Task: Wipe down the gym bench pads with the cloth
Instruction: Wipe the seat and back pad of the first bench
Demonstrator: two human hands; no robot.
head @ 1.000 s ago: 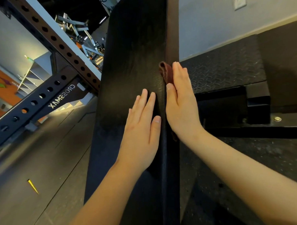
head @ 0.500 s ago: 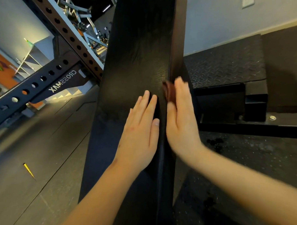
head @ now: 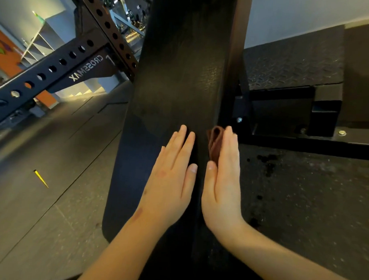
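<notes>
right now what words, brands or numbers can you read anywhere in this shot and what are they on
"CROSSMAX": white letters, upside down in this view, on the black gusset plate of the power rack.
A pale mark just right of that word is too unclear to read.
No text shows on the bench pad or the brown cloth.
</notes>
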